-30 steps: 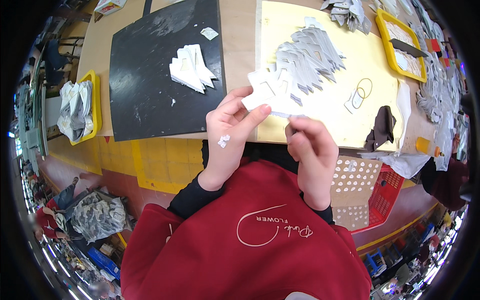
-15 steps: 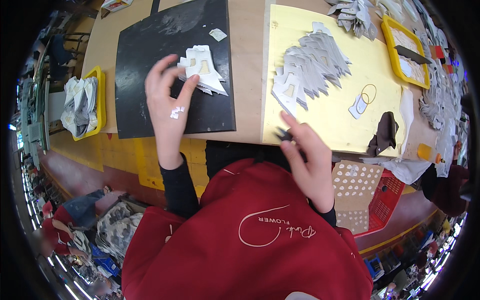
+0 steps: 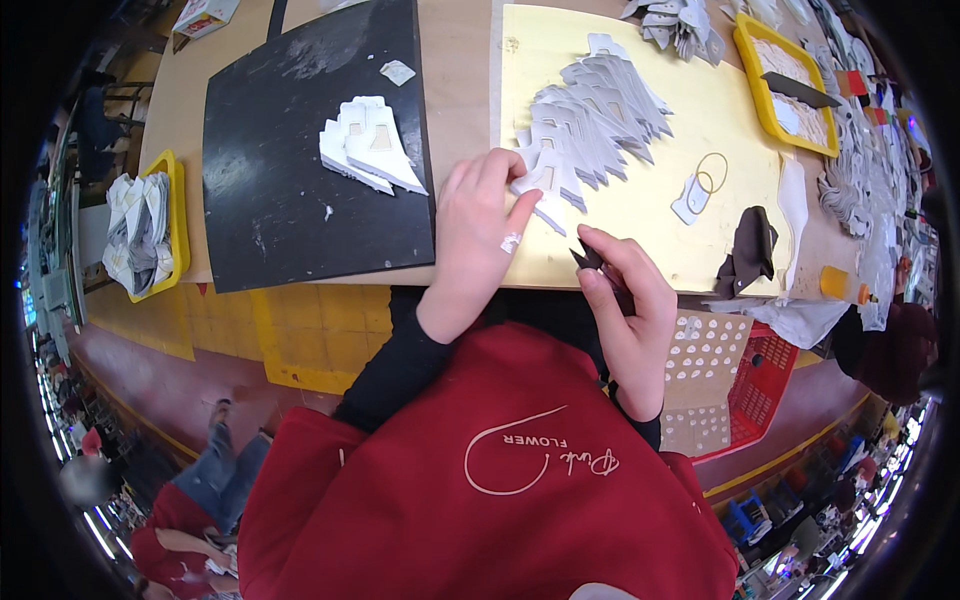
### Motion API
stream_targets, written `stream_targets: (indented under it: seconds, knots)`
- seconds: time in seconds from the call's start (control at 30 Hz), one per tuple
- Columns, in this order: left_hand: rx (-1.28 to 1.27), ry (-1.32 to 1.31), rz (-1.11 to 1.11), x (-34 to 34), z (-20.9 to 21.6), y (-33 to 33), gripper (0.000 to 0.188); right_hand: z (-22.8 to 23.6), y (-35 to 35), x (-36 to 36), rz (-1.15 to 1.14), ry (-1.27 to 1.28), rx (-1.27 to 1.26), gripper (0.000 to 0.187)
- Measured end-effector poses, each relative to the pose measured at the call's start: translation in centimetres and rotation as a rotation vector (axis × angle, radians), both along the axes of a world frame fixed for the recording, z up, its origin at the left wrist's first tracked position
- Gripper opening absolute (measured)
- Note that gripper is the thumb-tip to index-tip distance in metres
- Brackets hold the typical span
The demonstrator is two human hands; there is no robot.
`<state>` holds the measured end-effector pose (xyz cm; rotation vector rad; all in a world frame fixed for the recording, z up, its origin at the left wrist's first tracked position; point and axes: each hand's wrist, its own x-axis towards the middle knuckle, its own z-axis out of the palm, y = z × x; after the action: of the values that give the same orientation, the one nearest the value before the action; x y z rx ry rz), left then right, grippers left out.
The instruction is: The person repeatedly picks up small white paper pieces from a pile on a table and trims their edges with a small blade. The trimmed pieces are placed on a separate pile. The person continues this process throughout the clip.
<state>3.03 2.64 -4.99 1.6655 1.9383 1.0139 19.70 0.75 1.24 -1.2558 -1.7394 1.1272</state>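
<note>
1. white die-cut card pieces (image 3: 590, 120) lie fanned on the yellow mat (image 3: 640, 230) toward the desk's right side; the left hand (image 3: 478, 235) pinches the nearest piece at the fan's near end.
2. right hand (image 3: 625, 300), just beside it at the desk's near edge, is closed on a small dark tool (image 3: 588, 258).
3. risk: lifting one piece could drag the overlapping ones askew; the tool tip sits near the left fingers.
4. small printed box (image 3: 203, 14) at the far left corner; yellow trays (image 3: 172, 230) at left and far right edges.

A small printed carton (image 3: 205, 14) lies at the table's far-left edge.
</note>
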Motion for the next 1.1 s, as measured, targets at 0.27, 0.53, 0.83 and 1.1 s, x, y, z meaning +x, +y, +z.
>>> stream_targets:
  seconds: [0.27, 0.53, 0.83, 1.1]
  knots:
    - [-0.241, -1.139, -0.027, -1.7, 3.7, -2.8, 0.023, -0.7, -0.1, -0.6, -0.028, 0.057, 0.046, 0.032]
    - [-0.242, -1.273, -0.019, -1.9, 4.4, -3.2, 0.018, -2.1, 0.9, -1.3, -0.02, -0.08, 0.397, 0.032]
    - [-0.326, -1.387, 0.007, -2.2, 4.1, -3.3, 0.017, -2.5, 0.9, -1.5, 0.017, -0.085, 0.443, 0.032]
    - [-0.286, -1.349, -0.006, -2.6, 4.1, -3.5, 0.017, -2.4, 0.9, -1.4, 0.067, -0.082, 0.449, 0.031]
